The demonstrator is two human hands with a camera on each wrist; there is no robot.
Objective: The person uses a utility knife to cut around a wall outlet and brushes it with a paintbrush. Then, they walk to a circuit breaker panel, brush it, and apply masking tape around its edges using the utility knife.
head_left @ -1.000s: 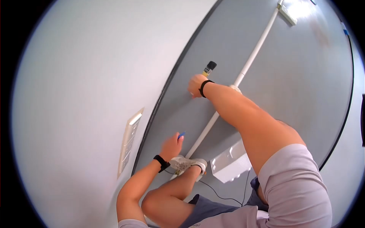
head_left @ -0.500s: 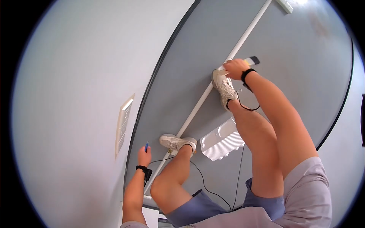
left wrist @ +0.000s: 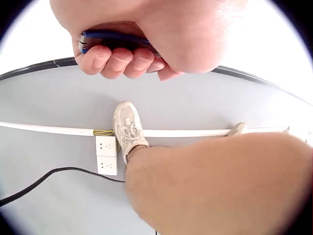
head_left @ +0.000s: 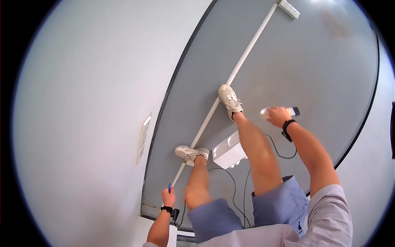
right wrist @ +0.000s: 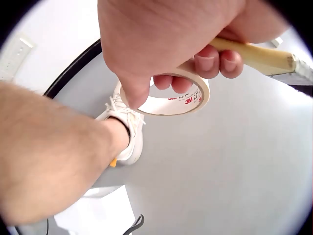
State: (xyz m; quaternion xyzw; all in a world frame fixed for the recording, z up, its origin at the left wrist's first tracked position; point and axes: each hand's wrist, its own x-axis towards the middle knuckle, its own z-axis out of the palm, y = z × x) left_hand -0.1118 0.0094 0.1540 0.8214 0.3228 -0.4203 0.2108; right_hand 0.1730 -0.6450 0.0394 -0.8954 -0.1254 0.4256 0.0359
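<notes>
At the lower left in the head view, my left hand (head_left: 168,198) curls its fingers round a slim blue tool (left wrist: 115,35), whose kind I cannot tell. The palm hides most of it in the left wrist view. Over on the right, my right hand (head_left: 278,117) holds two things together. Thumb and fingers grip a roll of masking tape (right wrist: 193,101) with red 3M lettering inside its ring. A paintbrush (right wrist: 261,57) with a yellow handle lies under the palm of the same hand, its dark bristles (head_left: 296,111) pointing away to the right.
My feet, in pale sneakers (head_left: 229,99), stand at a long white conduit (head_left: 251,47) on the grey floor. Power sockets (head_left: 289,9) join its far end. A white ridged box (head_left: 227,155) stands between my legs, and black cables (head_left: 235,189) trail nearby. Wall switches (head_left: 144,138) are at left.
My right hand has swung from the wall side across to the right, carrying the tape and brush. The left hand has dropped back toward me with the blue tool. The view has shifted too.
</notes>
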